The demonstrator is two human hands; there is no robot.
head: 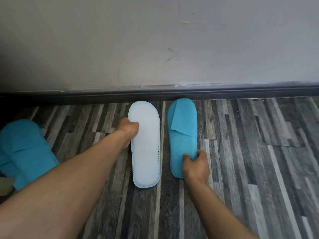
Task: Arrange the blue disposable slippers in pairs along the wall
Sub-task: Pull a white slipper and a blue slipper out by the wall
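Observation:
Two slippers lie side by side on the floor with their toes at the dark baseboard (172, 94). The left slipper (146, 152) lies upside down, its pale sole facing up. My left hand (128, 130) grips its left edge near the toe. The right slipper (183, 128) is blue and lies top side up, its toe strap flat. My right hand (195, 164) pinches the right slipper at the heel's right edge. A stack of blue slippers (24, 147) lies at the far left.
The grey wall (155, 40) rises behind the baseboard. The floor (259, 152) is grey wood-pattern planks and stretches bare to the right of the pair. A beige object (6, 186) shows at the left edge below the stack.

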